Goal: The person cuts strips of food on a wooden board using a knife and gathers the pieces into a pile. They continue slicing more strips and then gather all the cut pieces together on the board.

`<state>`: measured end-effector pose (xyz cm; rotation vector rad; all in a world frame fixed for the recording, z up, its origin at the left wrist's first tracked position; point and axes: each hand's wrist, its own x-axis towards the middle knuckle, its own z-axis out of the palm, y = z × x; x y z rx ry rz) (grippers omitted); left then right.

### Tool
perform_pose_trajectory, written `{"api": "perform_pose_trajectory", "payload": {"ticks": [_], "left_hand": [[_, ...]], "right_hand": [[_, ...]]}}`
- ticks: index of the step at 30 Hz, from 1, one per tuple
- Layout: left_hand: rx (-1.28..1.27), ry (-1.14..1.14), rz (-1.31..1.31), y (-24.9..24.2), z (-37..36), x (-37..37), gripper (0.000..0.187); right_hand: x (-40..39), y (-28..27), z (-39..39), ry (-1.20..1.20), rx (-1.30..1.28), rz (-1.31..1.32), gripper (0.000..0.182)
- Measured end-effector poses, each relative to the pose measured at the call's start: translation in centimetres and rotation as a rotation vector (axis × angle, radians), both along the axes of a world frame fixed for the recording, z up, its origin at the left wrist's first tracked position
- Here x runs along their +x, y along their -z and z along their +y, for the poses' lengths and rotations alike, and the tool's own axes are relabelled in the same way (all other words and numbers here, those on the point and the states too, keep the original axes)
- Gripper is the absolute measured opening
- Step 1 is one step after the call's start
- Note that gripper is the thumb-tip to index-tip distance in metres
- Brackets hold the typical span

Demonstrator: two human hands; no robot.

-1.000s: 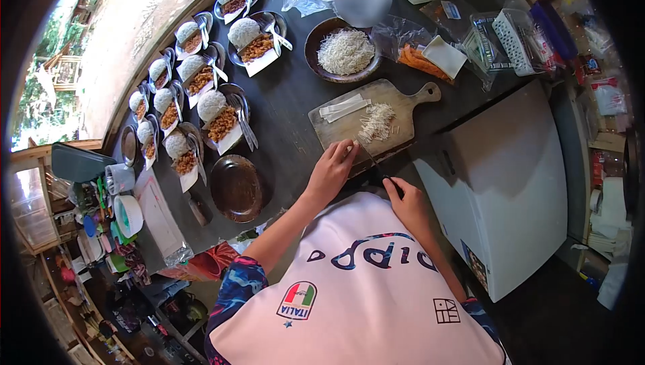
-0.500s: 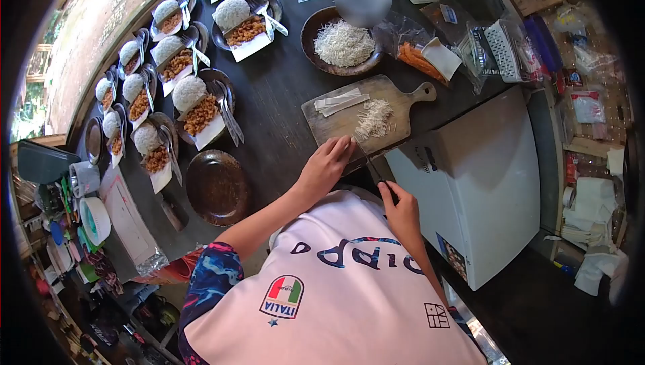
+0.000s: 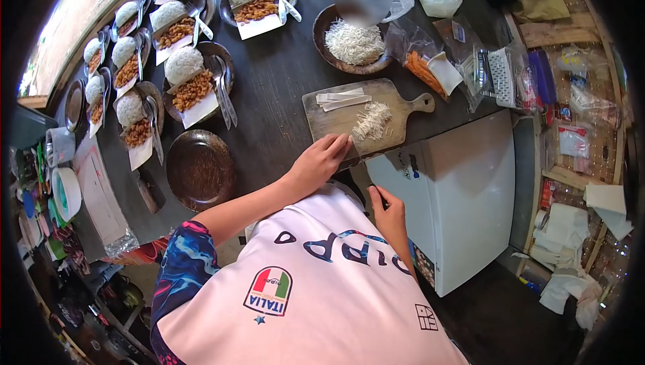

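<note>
My left hand lies at the near edge of a wooden cutting board, fingers pressed together; what is under the fingertips is hidden. To its right, my right hand is closed round the dark handle of a knife; the blade is hard to make out. A heap of thin white shreds sits on the board just beyond my left fingertips. Behind that heap lie flat white strips. Past the board stands a dark bowl filled with more white shreds.
Several plates of rice domes and brown chopped food, with forks and spoons, fill the left. A brown plate is nearer me. Orange pieces in plastic lie right of the bowl. A white fridge stands below the table edge.
The view has shifted, so the plates sit further left and higher. My left hand stays at the board's edge. My right hand, with the knife, is slightly lower relative to the board.
</note>
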<state>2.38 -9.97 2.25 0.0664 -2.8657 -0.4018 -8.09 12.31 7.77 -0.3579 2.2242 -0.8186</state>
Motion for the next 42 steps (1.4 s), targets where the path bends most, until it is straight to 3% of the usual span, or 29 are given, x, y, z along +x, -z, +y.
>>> {"api": "perform_pose_trajectory", "payload": {"ticks": [5,12,16,21,24,42], "left_hand": [[-0.033,-0.009,-0.027,0.1,0.4,0.1,0.063],[-0.028,-0.016,-0.003,0.2,0.4,0.1,0.063],[-0.032,-0.021,-0.058,-0.3,0.8,0.2,0.063],[-0.085,-0.036,-0.017,0.0,0.6,0.2,0.063],[-0.077,-0.036,-0.019,0.0,0.6,0.2,0.062],[0.017,-0.052,-0.03,0.3,0.9,0.3,0.06]], "right_hand": [[-0.5,1.6,-3.1,0.019,-0.099,-0.048,0.055],[0.6,1.7,0.3,0.05,-0.036,0.018,0.053],[-0.1,3.1,-2.4,0.034,-0.179,0.009,0.048],[0.5,2.2,-0.9,0.036,-0.099,0.023,0.048],[1.3,1.5,-0.3,0.107,-0.114,0.036,0.034],[0.8,1.3,-2.7,0.094,-0.159,-0.06,0.046]]}}
